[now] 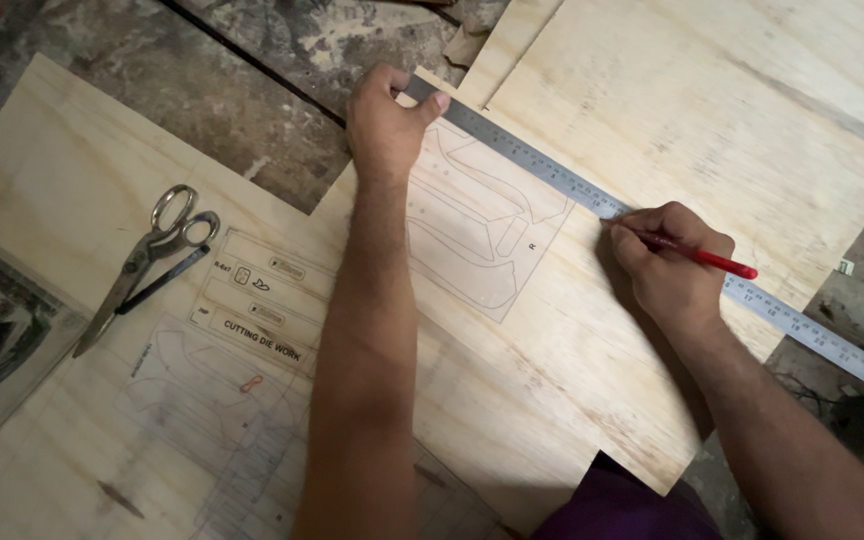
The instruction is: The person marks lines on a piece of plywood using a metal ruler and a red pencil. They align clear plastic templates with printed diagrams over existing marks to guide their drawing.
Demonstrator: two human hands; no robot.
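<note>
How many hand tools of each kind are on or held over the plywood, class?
Steel ruler: 1, pinned by the left hand
Red pencil: 1, in the right hand
Scissors: 1, lying on the plywood sheet
Total: 3

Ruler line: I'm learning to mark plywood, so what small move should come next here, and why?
Probably draw the red pencil along the steel ruler: the left hand pins its far end on the plywood sheet, and the right hand has the tip at its edge.
</note>
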